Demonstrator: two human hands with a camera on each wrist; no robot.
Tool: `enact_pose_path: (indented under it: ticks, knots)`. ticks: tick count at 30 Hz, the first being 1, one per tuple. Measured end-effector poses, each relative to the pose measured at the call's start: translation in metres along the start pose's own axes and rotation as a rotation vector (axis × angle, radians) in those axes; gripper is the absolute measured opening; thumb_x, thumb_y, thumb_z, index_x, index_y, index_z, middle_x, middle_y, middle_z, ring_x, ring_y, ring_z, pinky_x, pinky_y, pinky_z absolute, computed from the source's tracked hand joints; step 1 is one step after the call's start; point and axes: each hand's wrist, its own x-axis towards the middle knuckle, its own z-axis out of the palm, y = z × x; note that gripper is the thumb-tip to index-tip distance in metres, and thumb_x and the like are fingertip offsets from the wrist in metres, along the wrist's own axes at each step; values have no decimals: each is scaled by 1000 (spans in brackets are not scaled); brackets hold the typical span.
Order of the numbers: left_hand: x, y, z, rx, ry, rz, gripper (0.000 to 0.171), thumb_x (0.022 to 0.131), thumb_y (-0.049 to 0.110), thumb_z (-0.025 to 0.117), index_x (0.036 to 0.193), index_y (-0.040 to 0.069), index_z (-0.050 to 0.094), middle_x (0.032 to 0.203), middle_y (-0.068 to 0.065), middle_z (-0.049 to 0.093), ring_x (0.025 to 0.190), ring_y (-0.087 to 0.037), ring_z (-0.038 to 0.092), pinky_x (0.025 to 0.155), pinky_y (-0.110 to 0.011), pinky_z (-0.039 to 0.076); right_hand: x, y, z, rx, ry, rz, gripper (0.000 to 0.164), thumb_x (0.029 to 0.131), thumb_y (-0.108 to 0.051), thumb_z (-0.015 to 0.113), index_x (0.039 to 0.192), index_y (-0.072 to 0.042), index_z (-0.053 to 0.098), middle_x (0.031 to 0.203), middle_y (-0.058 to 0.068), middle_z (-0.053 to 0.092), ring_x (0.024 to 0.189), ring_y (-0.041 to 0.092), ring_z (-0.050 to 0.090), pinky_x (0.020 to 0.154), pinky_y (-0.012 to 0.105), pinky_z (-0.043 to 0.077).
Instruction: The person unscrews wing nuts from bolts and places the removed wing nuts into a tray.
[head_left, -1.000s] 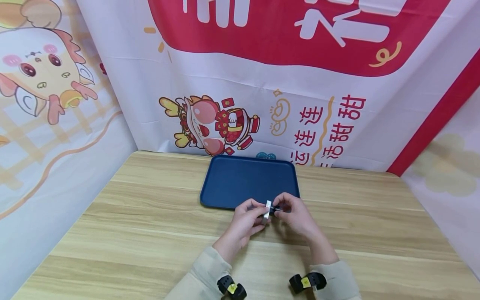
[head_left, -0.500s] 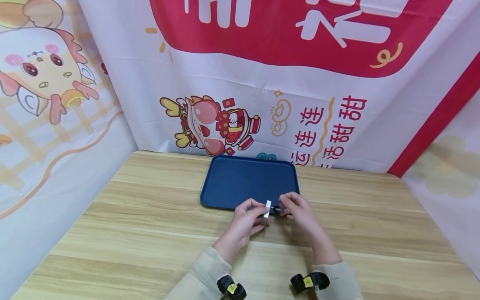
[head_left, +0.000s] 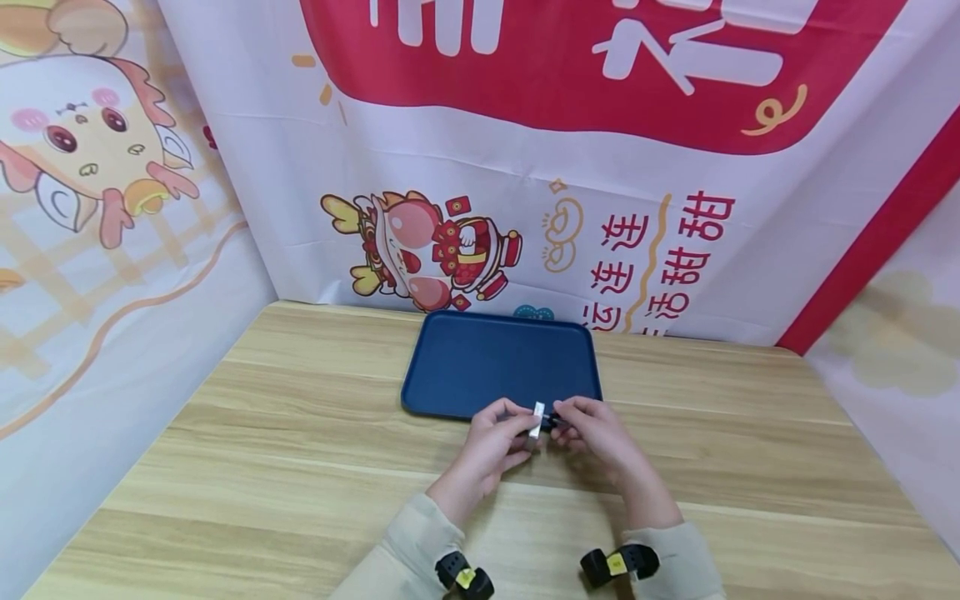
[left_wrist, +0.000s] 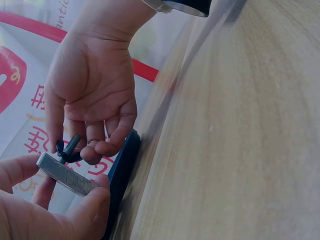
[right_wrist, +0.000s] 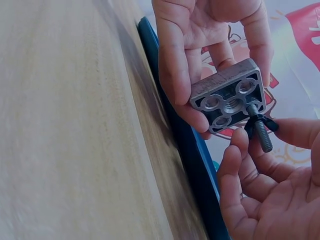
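Note:
My left hand (head_left: 491, 446) grips a small square metal block (right_wrist: 220, 89) by its edges, above the near edge of the blue tray. The block's face, seen in the right wrist view, has several round holes and a threaded one in the middle. From one corner a threaded bolt (right_wrist: 265, 141) sticks out, carrying a black wing nut (right_wrist: 270, 123) partway along. My right hand (head_left: 603, 437) has its thumb on one wing and fingertips at the other, pinching the nut. In the left wrist view the bolt (left_wrist: 73, 143) points toward the right palm.
A dark blue rectangular tray (head_left: 502, 358) lies at the back of the wooden table (head_left: 315, 467), close to the printed cloth backdrop (head_left: 450, 150). Cloth also hangs at the left and right sides.
The right fingers draw back slightly from the wing nut, then come in on it again with the hand turned differently. The left hand and metal block stay nearly still.

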Motion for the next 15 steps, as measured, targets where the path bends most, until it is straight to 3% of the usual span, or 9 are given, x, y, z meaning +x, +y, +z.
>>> enact_pose_path:
  ticks: [9, 15]
  knots:
    - [-1, 2, -1, 3, 2, -17, 10, 93, 17, 69, 96, 12, 61, 107, -14, 71, 79, -16, 70, 91, -48, 55, -1, -1, -2, -2, -17, -7, 37, 103, -26, 54, 115, 8, 64, 90, 4, 68, 84, 13, 63, 81, 27, 55]
    - [-3, 3, -1, -3, -3, -21, 11, 93, 18, 69, 98, 12, 62, 104, -11, 71, 78, -15, 69, 89, -46, 55, 0, 1, -2, -29, -4, -39, 34, 101, -23, 57, 116, 7, 65, 97, 5, 68, 88, 13, 62, 84, 29, 53]
